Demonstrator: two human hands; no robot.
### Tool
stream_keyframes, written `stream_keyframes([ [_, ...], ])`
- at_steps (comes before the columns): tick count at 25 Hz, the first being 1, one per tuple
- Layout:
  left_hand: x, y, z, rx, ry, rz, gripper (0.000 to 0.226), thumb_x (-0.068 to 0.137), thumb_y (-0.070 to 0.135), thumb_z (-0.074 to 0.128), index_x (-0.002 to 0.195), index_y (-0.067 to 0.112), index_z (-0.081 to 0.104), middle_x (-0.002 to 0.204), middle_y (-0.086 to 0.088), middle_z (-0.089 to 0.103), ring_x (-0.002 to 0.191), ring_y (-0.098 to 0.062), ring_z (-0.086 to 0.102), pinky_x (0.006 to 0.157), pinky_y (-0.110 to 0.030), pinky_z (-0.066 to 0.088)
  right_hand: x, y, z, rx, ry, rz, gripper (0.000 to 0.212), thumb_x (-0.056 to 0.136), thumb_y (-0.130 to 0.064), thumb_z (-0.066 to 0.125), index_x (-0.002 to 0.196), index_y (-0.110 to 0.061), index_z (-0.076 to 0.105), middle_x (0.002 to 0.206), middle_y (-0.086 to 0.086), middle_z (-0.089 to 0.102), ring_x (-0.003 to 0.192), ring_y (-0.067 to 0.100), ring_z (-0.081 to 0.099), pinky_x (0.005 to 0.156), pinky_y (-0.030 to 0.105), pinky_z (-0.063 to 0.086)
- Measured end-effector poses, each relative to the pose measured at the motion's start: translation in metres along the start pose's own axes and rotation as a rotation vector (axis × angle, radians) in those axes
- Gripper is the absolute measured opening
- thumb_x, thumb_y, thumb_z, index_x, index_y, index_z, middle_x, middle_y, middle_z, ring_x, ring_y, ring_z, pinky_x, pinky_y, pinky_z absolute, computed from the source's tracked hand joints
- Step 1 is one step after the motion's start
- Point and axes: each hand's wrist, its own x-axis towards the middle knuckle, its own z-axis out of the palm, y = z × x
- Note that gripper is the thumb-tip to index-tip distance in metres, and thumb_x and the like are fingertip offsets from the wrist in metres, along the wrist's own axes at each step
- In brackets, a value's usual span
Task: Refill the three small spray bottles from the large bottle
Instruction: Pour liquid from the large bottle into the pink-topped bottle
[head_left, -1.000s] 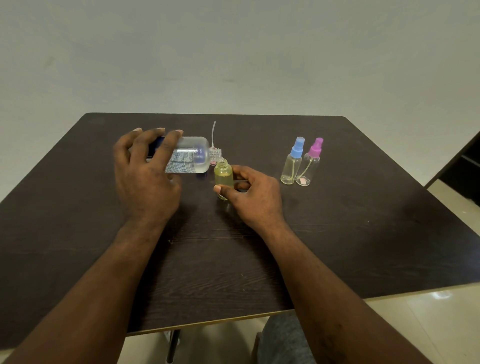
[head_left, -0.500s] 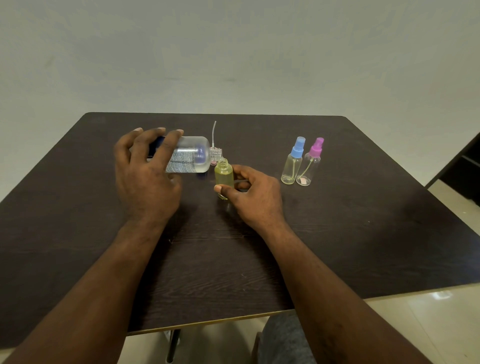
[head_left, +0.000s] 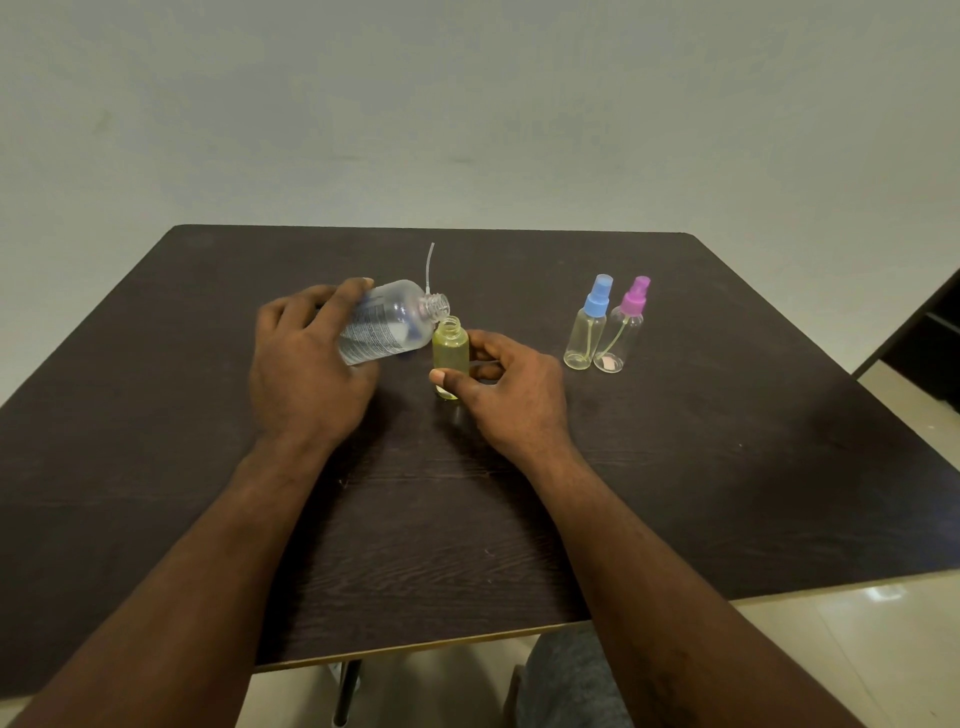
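On the dark bench (head_left: 727, 467), the left hand (head_left: 306, 374) grips the tipped big bottle (head_left: 389, 325), its mouth close above the open yellow little bottle (head_left: 450, 353) pinched by the right hand (head_left: 514, 395), while the blue-top bottle (head_left: 587, 335) and pink-top bottle (head_left: 622, 338) stand further right.

Person seen from own head height; only arms, hands and part of one leg in view.
- Left forearm (head_left: 208, 561), toward 7 o'clock: bare, no sleeve from frame edge to wrist.
- Right forearm (head_left: 649, 571), toward 5 o'clock: likewise bare along its whole visible length.
- Left hand (head_left: 306, 374): bare, short trimmed nails.
- Right hand (head_left: 514, 400): bare, short thumbnail showing.
- Grey mottled soft-fabric trouser leg (head_left: 566, 680) at 6 o'clock, bottom edge of view.
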Motion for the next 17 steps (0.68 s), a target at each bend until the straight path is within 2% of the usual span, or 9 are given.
stream_keyframes([
  [7,0.0002,0.0027,-0.0028,-0.074,-0.079,-0.022,0.073,0.075,0.025,0.086,0.143,0.03,0.061,0.132,0.0,0.067,0.118,-0.03,0.058,0.093,-0.041,0.049,0.001,0.0035,0.002,0.05,0.046,0.014,0.04,0.082,-0.031,0.089,0.12,-0.029,0.077,0.105,-0.015,0.08,0.092,-0.002,0.075,0.085,0.027,0.064],
  [14,0.0022,0.0093,-0.0096,-0.319,-0.054,-0.239,0.074,0.069,0.04,0.093,0.135,0.036,0.06,0.12,0.016,0.07,0.106,-0.012,0.066,0.093,-0.035,0.056,0.0018,0.002,0.0013,0.0,0.018,0.032,0.046,0.083,-0.032,0.089,0.126,-0.031,0.074,0.11,-0.015,0.078,0.098,-0.002,0.073,0.089,0.027,0.062],
  [17,0.002,0.01,-0.0087,-0.359,-0.076,-0.319,0.076,0.07,0.042,0.095,0.136,0.029,0.059,0.125,0.01,0.071,0.109,-0.014,0.067,0.094,-0.036,0.057,0.0016,0.0011,0.0008,-0.023,0.01,0.036,0.047,0.084,-0.033,0.088,0.128,-0.03,0.072,0.114,-0.013,0.078,0.101,0.0,0.072,0.09,0.026,0.061],
])
